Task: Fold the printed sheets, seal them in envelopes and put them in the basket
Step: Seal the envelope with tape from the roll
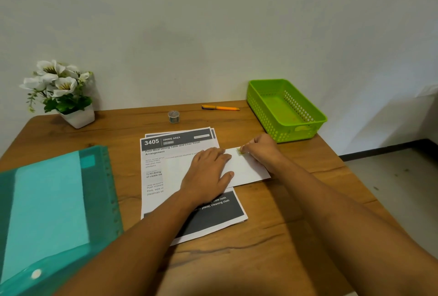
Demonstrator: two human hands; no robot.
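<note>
Left hand (208,175) flat, fingers straight, pinning envelope (248,170) atop sheets (180,140) on counter (296,224); right hand (263,151) pinching sticker (240,151) at its top edge. Risk: crooked seal from any slip.

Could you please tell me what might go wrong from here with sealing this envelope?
The envelope lies on the printed sheets, so the small green sticker pinched by the right hand might catch the top sheet. If the left hand, pressing flat, slips, the envelope may shift and the sticker land crooked.
</note>
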